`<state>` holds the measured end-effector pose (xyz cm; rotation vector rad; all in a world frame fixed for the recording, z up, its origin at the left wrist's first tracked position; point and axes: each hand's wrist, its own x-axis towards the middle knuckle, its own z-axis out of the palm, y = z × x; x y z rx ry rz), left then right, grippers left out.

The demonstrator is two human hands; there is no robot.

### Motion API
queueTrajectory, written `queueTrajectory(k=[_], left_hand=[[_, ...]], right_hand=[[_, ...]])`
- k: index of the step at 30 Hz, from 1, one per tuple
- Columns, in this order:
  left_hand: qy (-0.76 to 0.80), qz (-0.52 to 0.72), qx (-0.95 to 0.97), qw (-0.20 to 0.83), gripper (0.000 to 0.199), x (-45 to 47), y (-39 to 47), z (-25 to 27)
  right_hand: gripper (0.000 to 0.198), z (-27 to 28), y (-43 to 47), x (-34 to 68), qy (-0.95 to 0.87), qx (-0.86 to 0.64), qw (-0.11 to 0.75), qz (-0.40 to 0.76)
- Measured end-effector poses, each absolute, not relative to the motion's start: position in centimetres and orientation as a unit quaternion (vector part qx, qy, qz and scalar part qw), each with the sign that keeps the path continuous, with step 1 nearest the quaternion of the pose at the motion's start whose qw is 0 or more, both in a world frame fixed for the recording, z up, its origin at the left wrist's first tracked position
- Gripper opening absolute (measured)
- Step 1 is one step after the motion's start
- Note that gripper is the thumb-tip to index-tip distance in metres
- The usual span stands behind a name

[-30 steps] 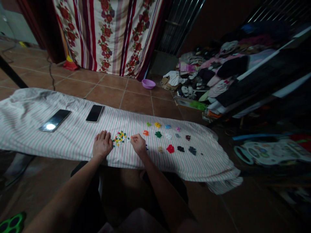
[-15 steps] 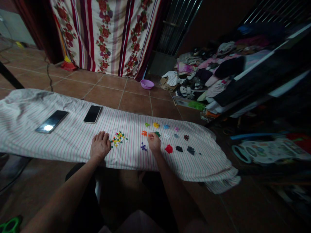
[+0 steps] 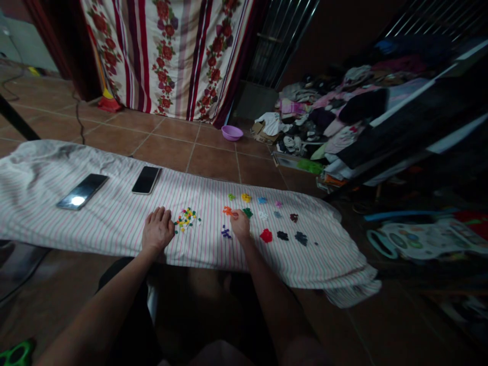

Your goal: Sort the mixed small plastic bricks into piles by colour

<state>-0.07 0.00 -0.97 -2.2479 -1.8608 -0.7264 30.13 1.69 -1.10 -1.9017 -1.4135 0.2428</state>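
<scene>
Head view: right hand, fingers drawn together, pinches an orange piece at the orange pile by its fingertips; left hand lies flat and empty, fingers extended, on striped cloth, mixed pieces just to its right.

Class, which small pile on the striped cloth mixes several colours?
The mixed pile beside the left hand: it has green, yellow and white pieces together, whereas every other visible pile, such as the red pile, shows one colour.

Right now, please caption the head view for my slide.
Right hand at small orange pieces, left hand beside mixed multicoloured pieces, on striped white cloth.
</scene>
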Motion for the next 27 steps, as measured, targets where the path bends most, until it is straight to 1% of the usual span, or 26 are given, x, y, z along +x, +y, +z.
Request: queueTrajectory(k=[4, 9, 13, 16, 20, 27], left_hand=[[-0.62, -0.241, -0.744, 0.06, 0.041, 0.0, 0.0, -1.1], [-0.621, -0.237, -0.744, 0.06, 0.04, 0.0, 0.0, -1.0], [-0.617, -0.232, -0.748, 0.077, 0.04, -0.1, 0.0, -0.9], [-0.615, -0.233, -0.748, 0.085, 0.039, -0.1, 0.0, -1.0], [-0.618, -0.236, -0.746, 0.083, 0.039, -0.1, 0.1, -1.1], [-0.621, -0.235, -0.745, 0.068, 0.039, -0.1, 0.0, -0.9]], right_hand=[[0.029, -1.3, 1.6, 30.2, -0.56, -0.725, 0.387, 0.103], [0.03, -1.4, 1.2, 30.5, -0.559, -0.719, 0.407, 0.071], [0.033, -1.6, 1.5, 30.3, -0.537, -0.731, 0.407, 0.107], [0.033, -1.9, 1.8, 30.2, -0.534, -0.723, 0.423, 0.12], [0.031, -2.3, 1.8, 30.3, -0.548, -0.705, 0.437, 0.105], [0.032, -1.7, 1.8, 30.4, -0.561, -0.707, 0.426, 0.068]])
